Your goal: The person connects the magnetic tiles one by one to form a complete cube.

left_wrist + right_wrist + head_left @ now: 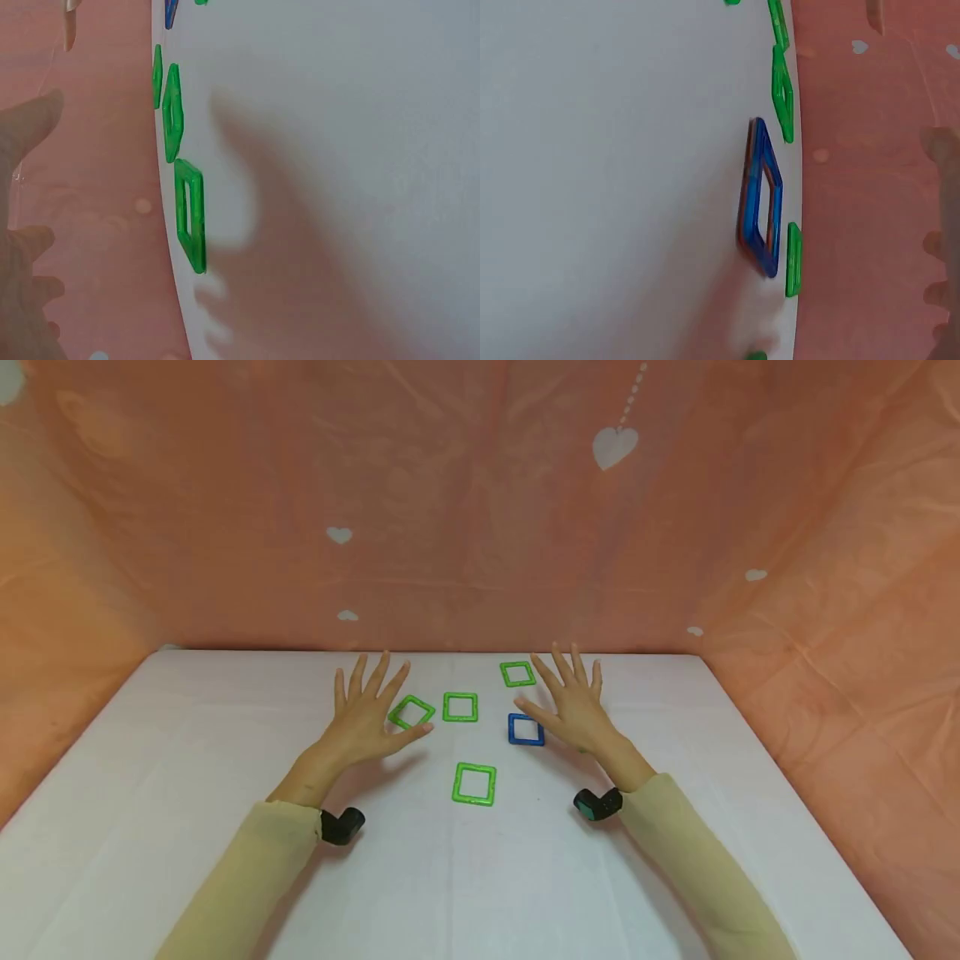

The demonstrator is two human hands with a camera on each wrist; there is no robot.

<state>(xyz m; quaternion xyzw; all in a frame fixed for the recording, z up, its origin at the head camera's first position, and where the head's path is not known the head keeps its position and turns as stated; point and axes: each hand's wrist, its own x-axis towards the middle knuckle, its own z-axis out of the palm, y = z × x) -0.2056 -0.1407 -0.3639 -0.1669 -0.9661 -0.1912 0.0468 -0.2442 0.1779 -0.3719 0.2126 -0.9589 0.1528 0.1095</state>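
Note:
Both hands are raised over the white table with fingers spread, holding nothing. My left hand [363,722] is beside a turned green square frame [422,702], its thumb near that frame's lower corner. My right hand [579,712] hovers next to a blue square frame [527,742], which lies flat below its thumb. Beyond the right index fingertip is another green square frame [517,684]. Between the hands lies a green square frame [460,719], and nearer to me a further green square frame [474,802]. Under the right wrist a bit of green [582,750] peeks out, mostly hidden.
White cloth covers the table [450,893]. Orange-pink curtains [480,568] with white hearts enclose its back and sides. A black wrist camera [342,827] sits on the left sleeve, another black wrist camera [597,805] on the right.

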